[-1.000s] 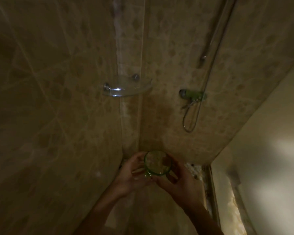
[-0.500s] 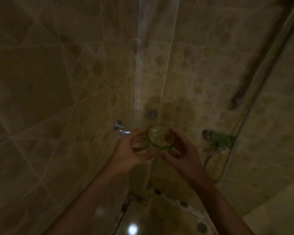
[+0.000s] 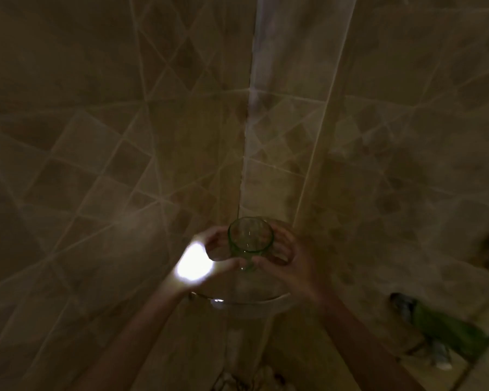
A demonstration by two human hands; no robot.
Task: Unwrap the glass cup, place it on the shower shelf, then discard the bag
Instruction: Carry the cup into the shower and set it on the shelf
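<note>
1. Compared with half a second ago, the view has tipped upward and closer to the tiled corner: the shower fitting [image 3: 446, 331], then at mid right, now sits at the lower right edge, blurred
2. The glass cup [image 3: 250, 239] stays between both hands, now at lower centre of the frame rather than at the middle
3. The glass shelf [image 3: 254, 301], earlier mostly hidden behind the hands, now shows its curved front rim just below the wrists, with a small glint at its left end
4. A bright glare patch, not there before, covers the back of the left hand [image 3: 206, 258]
5. The left hand curls round the cup's left side; the right hand [image 3: 285, 258] curls round its right side, thumb near the base
6. The cup stands roughly upright, its long axis near vertical, the open mouth tipped toward the camera so the green rim reads as a near-full ring
7. The cup is above the shelf in the picture; whether it touches the shelf cannot be told
</note>
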